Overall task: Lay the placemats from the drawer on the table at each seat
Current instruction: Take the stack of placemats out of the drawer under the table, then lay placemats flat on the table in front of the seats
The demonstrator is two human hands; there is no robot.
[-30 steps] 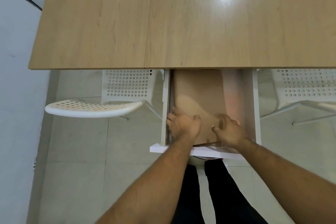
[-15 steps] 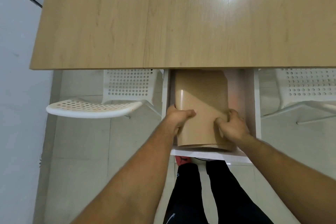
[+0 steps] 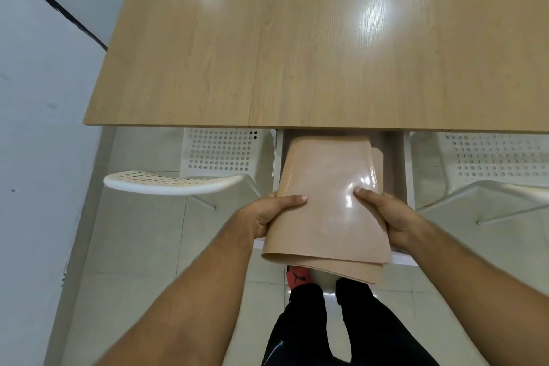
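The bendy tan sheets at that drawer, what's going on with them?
A person is holding a stack of tan placemats over the open white drawer under the wooden table. The left hand grips the stack's left edge and the right hand grips its right edge, thumbs on top. The stack's far end is under the table's edge, and no placemat lies on the table yet.

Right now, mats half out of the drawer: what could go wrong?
The glossy placemats fan apart at the near edge; the left hand and right hand grip only the sides, so lower sheets may slide out. Their far end lies under the table edge; lifting early may snag it.
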